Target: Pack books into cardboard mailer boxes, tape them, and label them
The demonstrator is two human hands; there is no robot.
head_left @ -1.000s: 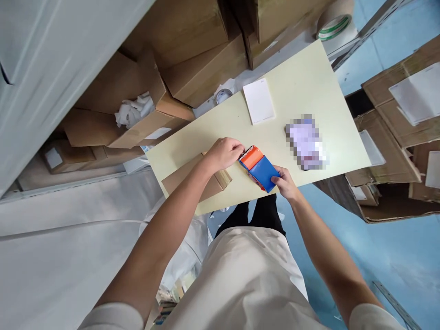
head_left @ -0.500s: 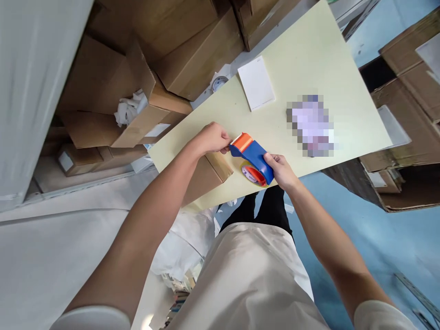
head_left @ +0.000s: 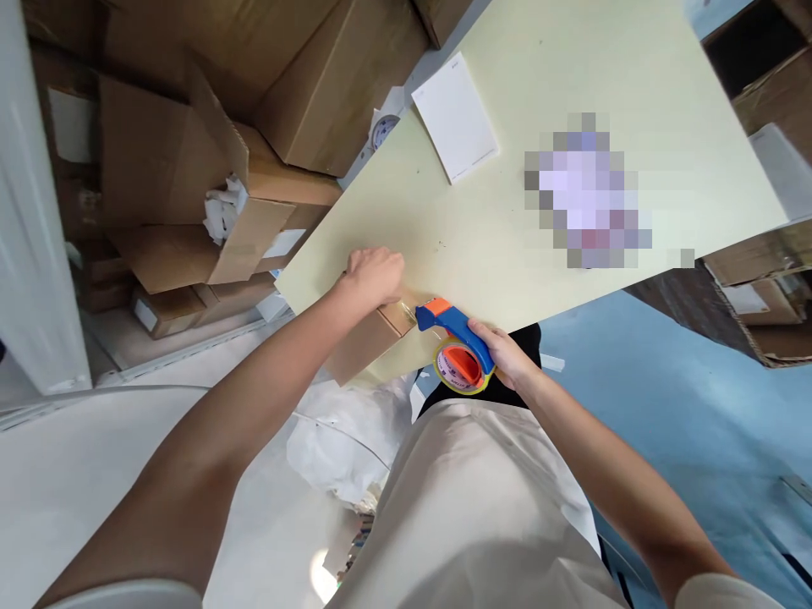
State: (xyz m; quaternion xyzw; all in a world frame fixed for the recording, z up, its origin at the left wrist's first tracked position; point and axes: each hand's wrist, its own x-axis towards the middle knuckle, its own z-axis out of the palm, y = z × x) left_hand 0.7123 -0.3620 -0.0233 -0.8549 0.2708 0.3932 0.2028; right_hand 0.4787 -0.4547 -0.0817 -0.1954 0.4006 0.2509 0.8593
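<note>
My right hand grips a blue and orange tape dispenser, its thumb along the handle. A roll of clear yellowish tape sits in the dispenser, tilted at the table's near edge. My left hand is closed, fingers curled down over a small cardboard box; its fingertips are hidden. A shiny strip of packing tape shows between that hand and the dispenser's cutter, at the box's right end. The box lies near the corner of the pale table.
A white card lies farther back on the table. Right of it is a pixelated item. Open cardboard boxes crowd the left side, and a tape roll sits beyond the table's edge. More cartons stand at right.
My left hand has moved left and down onto the box, away from the dispenser's cutter. My right hand has lowered the dispenser towards me. The view has shifted.
</note>
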